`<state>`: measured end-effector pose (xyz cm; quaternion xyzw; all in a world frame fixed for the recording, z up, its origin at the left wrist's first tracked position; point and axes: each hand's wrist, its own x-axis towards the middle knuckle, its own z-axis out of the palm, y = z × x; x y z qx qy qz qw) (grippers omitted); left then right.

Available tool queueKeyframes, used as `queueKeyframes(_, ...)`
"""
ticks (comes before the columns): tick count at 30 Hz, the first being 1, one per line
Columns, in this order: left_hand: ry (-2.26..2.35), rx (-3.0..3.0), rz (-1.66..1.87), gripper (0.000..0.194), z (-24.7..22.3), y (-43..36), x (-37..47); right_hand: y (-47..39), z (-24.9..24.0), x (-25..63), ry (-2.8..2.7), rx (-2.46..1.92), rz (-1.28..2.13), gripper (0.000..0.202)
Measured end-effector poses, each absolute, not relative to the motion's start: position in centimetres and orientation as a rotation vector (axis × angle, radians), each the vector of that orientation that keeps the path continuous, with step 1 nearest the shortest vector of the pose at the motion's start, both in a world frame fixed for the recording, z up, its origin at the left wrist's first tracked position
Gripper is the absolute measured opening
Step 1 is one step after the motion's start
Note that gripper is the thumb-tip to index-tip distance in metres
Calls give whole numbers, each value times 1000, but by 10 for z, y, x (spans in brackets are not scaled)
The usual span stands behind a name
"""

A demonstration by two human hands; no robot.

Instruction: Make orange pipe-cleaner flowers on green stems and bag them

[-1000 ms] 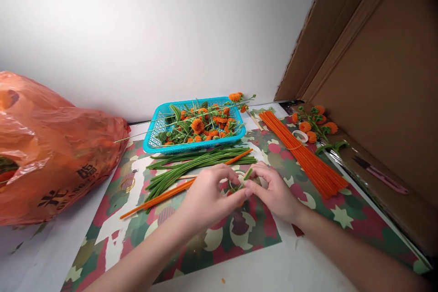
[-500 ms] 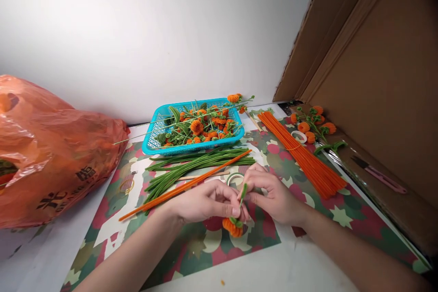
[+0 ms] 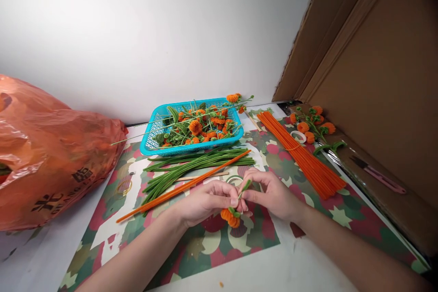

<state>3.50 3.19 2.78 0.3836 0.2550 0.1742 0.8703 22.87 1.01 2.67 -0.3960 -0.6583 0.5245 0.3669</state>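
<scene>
I see left hand [image 3: 212, 200]: fingers pinch green stem [image 3: 246, 185] | right hand [image 3: 268, 191]: fingers pinch it too | orange flower [image 3: 230, 219] hangs below

Left grip [image 3: 209, 203], right grip [image 3: 273, 195]: bare, slim-fingered; forearms [image 3: 143, 248] bare, tapering toward wrists [image 3: 180, 217].

A hand could come in from the near side, over the patterned sheet [image 3: 191, 255] between the two arms [image 3: 147, 246]; the orange flower [image 3: 231, 218], left hand [image 3: 208, 200] and right hand [image 3: 273, 194] block the end of that gap; farther on, green stems [image 3: 191, 164] and the blue basket [image 3: 191, 148] stand in the way, but there is room above them; a big orange bag [image 3: 61, 159] blocks the left, and tall cardboard [image 3: 369, 77] the right.
</scene>
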Motion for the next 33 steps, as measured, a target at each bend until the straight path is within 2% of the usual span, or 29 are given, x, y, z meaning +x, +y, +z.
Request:
queueKeyframes(7,463,810,234,25,26,35,31,12,25,229,-1812,-960,1142,19)
queueKeyframes(11,861,1314,361,34,51,39,26,14,25,228,-1737,-1126,1074,15)
queueKeyframes(15,1098,1823,508,23,66,29,33,11,24,222,-1711,-1206,1074,15)
queueKeyframes(18,1166,2024,506,23,64,20,41,11,24,221,-1671,-1240,1117,15)
queueKeyframes(23,1088,1837,350,28,62,24,35,12,25,224,-1739,-1160,1097,14)
queueKeyframes(28,719,1402,152,29,57,36,27,10,23,225,-1805,-1064,1139,14)
queueKeyframes(33,612,1120,191,26,46,40,29,13,18,227,-1691,-1022,1287,19)
